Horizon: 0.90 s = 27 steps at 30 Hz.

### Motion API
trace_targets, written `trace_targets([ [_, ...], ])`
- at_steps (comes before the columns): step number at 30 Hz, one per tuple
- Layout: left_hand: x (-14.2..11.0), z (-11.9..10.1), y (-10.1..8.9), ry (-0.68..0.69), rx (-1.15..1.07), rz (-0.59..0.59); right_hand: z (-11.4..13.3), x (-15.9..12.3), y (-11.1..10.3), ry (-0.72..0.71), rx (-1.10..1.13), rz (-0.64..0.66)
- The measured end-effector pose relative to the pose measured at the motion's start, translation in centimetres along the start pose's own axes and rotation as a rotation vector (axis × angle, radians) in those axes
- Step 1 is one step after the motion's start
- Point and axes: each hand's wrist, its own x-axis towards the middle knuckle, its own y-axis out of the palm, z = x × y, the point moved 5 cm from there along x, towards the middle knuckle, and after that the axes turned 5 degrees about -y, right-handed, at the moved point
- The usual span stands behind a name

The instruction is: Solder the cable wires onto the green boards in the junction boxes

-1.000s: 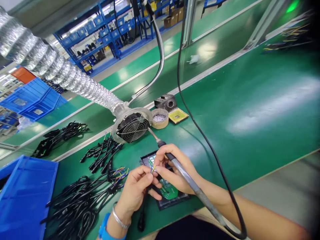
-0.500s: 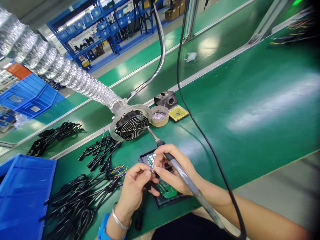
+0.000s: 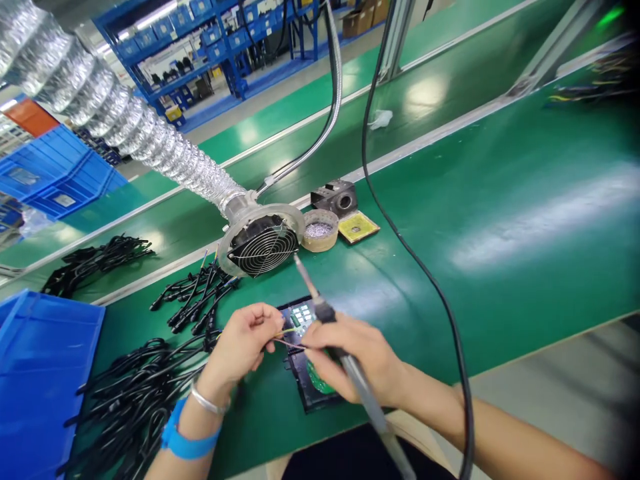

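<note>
My left hand (image 3: 246, 341) is closed in a pinch on thin coloured wires (image 3: 290, 343); the rest of their cable is hidden. My right hand (image 3: 364, 357) grips a soldering iron (image 3: 365, 390), its tip pointing up and away towards the fan. The thumb and fingertips of that hand also meet the far end of a wire. Below both hands lies a black casing (image 3: 301, 390) with green circuit boards (image 3: 302, 318), partly covered by my right hand.
A fume extractor fan (image 3: 267, 247) hangs ahead on a foil duct (image 3: 150, 137). Beyond the iron are a solder-filled tub (image 3: 320, 232), a yellow sponge (image 3: 357, 227) and an iron holder (image 3: 336, 197). Black cables (image 3: 135, 383) and a blue bin (image 3: 37, 387) lie left. A black cord (image 3: 415, 253) crosses the right.
My left hand has moved left, away from my right hand, and the wires now stretch between them. The soldering iron stays in my right hand. The camera view has shifted slightly.
</note>
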Motion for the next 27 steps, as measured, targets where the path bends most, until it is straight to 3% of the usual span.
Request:
trace_targets([
  [2,0.7,-0.8,-0.3,0.01,0.166,0.042,-1.3,-0.1,-0.7,0.054,-0.224,0.049],
  [5,1.6,-1.9,0.3,0.1,0.409,-0.008,-3.1,-0.5,-1.0,0.119,-0.395,0.16],
  [13,1.7,-1.7,2.9,0.273,0.919,-0.171,-4.7,-1.2,-0.6,0.169,-0.362,0.264],
  [16,1.3,-1.4,3.2,0.376,1.114,-0.236,-4.5,-1.0,-1.3,0.164,-0.286,0.242],
  [20,1.3,-1.3,3.4,0.441,1.134,-0.284,-3.0,0.0,-3.7,0.175,-0.181,0.096],
  [23,1.5,-1.6,3.6,0.433,1.168,-0.283,-2.3,0.6,-5.0,0.196,-0.129,0.095],
  [27,1.4,-2.3,3.8,0.413,1.19,-0.275,-3.2,0.2,-5.4,0.288,-0.032,0.1],
])
